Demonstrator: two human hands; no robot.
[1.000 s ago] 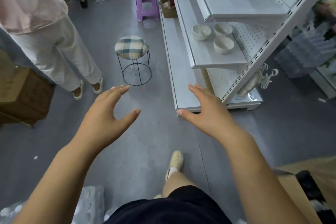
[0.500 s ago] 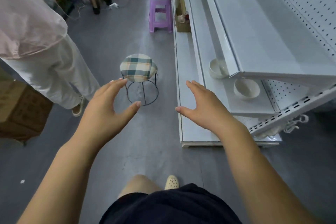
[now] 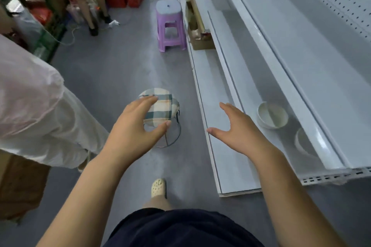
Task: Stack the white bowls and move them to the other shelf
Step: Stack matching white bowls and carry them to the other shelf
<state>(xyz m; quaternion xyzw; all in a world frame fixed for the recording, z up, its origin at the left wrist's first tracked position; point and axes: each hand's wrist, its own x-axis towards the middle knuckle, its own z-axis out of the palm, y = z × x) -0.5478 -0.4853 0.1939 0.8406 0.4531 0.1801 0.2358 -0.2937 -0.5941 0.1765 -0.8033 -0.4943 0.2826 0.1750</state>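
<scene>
Two white bowls show on the middle white shelf (image 3: 247, 78) at the right. One white bowl (image 3: 272, 114) is fully seen; a second bowl (image 3: 304, 143) nearer me is partly hidden under the upper shelf (image 3: 301, 66). My right hand (image 3: 239, 128) hovers with spread fingers over the shelf's front edge, left of the bowls, holding nothing. Over the floor in front of a checked stool, my left hand (image 3: 134, 126) is raised and holds nothing.
A checked round stool (image 3: 160, 106) on a wire frame stands in the aisle behind my left hand. Farther down is a purple plastic stool (image 3: 170, 26). A person in white trousers (image 3: 40, 118) stands at the left. A cardboard box (image 3: 22, 186) sits low left.
The view has moved forward along the aisle and closer to the shelves. The upper shelf now covers more of the bowls; three showed a second ago. Both hands stay raised and spread.
</scene>
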